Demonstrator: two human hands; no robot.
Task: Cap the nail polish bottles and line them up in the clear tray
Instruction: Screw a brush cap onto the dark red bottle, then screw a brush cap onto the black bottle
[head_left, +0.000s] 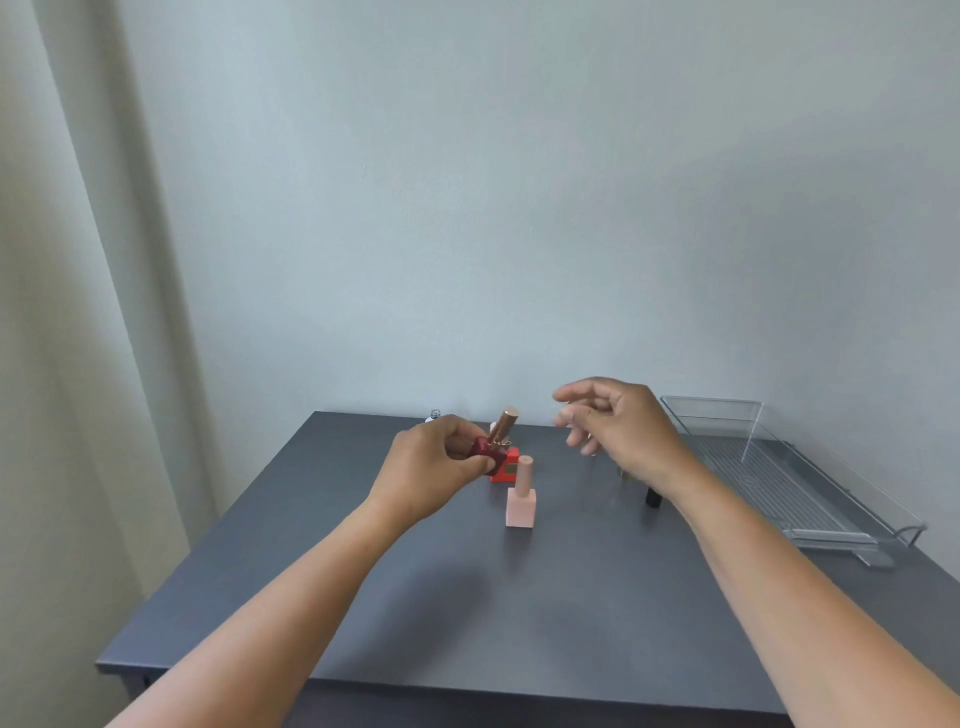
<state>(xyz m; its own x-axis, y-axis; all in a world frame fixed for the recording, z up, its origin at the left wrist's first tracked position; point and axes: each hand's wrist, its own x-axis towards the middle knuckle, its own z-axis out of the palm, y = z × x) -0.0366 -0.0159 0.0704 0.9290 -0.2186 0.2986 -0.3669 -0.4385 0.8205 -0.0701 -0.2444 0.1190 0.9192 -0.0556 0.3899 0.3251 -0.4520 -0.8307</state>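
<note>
Pinching dark red bottle (488, 453), capped, tilted: left hand (431, 467) grip. Right hand (618, 426) grip loose, holding nothing.

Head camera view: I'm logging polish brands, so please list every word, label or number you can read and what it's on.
No readable text in this view.
On the orange-red bottle: a small gold-brown label patch on the front, too blurred to read.
On the dark red bottle held by the left hand: no print visible.
On the pink bottle: no print visible.
On the clear tray: no markings visible.
</note>
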